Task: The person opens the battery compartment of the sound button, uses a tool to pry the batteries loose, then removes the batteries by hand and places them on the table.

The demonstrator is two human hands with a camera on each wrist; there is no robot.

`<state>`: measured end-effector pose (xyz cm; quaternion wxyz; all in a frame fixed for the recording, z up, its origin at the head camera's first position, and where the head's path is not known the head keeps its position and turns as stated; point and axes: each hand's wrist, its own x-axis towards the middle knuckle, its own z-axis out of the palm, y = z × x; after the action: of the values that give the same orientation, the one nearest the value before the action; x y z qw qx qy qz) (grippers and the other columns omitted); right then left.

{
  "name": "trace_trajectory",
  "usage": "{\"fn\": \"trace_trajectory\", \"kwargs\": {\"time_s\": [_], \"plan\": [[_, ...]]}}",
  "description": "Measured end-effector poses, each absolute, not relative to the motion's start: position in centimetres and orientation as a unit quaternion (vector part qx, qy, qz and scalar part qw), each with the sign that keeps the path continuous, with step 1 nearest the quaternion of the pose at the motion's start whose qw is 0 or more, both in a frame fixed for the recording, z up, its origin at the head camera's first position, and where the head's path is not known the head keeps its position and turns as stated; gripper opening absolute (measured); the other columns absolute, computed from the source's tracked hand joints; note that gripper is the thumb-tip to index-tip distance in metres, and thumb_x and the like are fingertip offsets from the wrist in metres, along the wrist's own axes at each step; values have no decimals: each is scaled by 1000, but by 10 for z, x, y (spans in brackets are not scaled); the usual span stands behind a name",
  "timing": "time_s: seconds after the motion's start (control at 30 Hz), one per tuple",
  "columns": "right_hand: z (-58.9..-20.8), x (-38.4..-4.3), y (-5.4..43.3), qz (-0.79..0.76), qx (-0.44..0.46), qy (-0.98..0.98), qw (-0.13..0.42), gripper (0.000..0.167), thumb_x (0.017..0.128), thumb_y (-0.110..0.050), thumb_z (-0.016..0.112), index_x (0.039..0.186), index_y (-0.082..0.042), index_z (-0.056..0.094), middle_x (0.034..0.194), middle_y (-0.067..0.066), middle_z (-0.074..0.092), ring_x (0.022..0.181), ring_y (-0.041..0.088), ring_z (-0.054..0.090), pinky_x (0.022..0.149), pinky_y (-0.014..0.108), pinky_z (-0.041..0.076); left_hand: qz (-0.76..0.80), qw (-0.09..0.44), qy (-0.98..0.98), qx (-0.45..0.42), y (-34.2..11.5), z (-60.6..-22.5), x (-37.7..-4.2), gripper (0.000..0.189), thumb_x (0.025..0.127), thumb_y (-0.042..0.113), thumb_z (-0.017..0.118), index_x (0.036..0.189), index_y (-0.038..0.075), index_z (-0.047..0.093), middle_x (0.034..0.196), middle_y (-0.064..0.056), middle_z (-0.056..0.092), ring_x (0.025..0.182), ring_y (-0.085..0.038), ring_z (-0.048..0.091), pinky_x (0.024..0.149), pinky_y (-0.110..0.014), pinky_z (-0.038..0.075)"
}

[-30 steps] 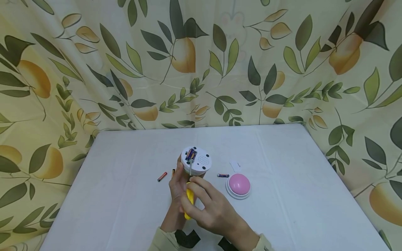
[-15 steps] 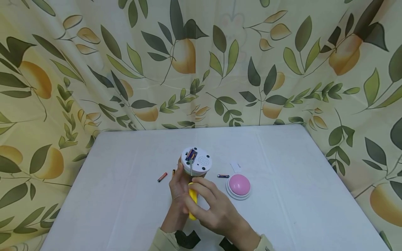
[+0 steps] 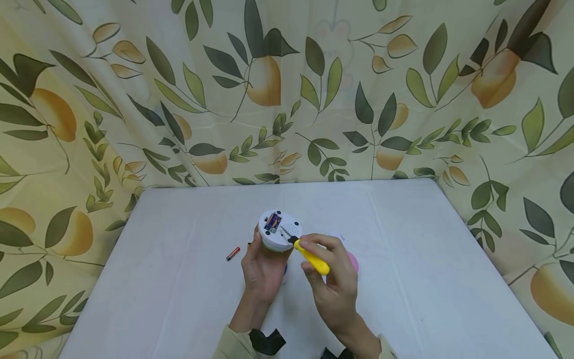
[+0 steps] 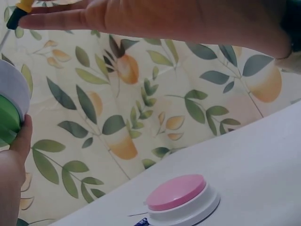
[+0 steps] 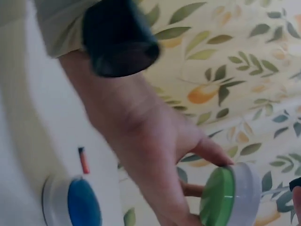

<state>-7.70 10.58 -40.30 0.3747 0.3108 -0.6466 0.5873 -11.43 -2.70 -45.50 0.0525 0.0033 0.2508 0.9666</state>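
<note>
My left hand [image 3: 264, 276] holds a round white push button [image 3: 274, 241], its underside turned up. Batteries [image 3: 272, 222] lie in the uncovered compartment there. The green dome [image 5: 217, 197] of this button shows in the right wrist view. Between the thumb and fingers of my right hand [image 3: 336, 289] is a screwdriver [image 3: 316, 260] with a yellow handle. Its shaft lies over the underside, pointing toward the compartment; whether the tip touches I cannot tell. In the left wrist view, only the black collar [image 4: 16, 19] and part of the handle and shaft show.
A pink push button [image 4: 176, 193] stands on the white table [image 3: 179, 279], mostly hidden behind my right hand in the head view. A blue push button [image 5: 84, 202] sits below my left hand. One red battery [image 3: 233, 254] lies left of it. Patterned curtain [image 3: 287, 124] hangs behind.
My right hand has moved right and tilted the screwdriver, drawing its tip away from the compartment's lower edge. It now covers the pink button. The left hand stays in place.
</note>
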Motion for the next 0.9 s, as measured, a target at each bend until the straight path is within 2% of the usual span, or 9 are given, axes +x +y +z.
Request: {"fn": "trace_trajectory", "kwargs": {"time_s": [0.17,0.33,0.43,0.67,0.77,0.9], "plan": [[-393,-74,119,680,159,-658,282,30,102,5,58,132,7,63,121,11,67,115,19,67,100,24,57,968,56,244,-15,-27,-455,-115,63,107,39,42,163,38,13,170,-7,18,153,-34,28,124,-50,37],[-382,-84,135,774,8,-603,194,40,108,-10,55,146,-2,56,122,11,62,118,22,70,96,34,59,968,60,244,-17,-28,-454,-115,66,107,42,42,163,39,8,170,-7,16,156,-34,25,128,-55,27],[-380,-92,149,809,-49,-566,153,44,108,-20,56,151,-9,54,129,12,58,120,20,70,99,33,58,969,62,240,-15,-29,-454,-115,67,107,42,41,164,39,7,170,-8,16,156,-35,24,129,-56,25],[-380,-106,184,857,-109,-501,55,59,105,-30,62,158,-13,43,151,3,44,126,20,62,104,24,53,970,69,233,-16,-34,-454,-114,71,106,41,43,164,40,2,171,-6,13,157,-36,23,130,-57,23],[-385,-112,198,858,-114,-500,36,62,104,-31,62,159,-13,39,151,1,43,131,20,58,104,22,53,972,75,221,-14,-36,-455,-115,73,106,41,43,165,40,-2,172,-6,11,157,-36,20,130,-56,22],[-393,-120,214,856,-123,-501,30,63,103,-30,65,156,-12,38,143,3,49,127,17,62,101,22,54,973,82,215,-16,-38,-456,-114,70,108,39,38,165,38,-3,173,-7,9,158,-37,18,130,-58,20]]}}
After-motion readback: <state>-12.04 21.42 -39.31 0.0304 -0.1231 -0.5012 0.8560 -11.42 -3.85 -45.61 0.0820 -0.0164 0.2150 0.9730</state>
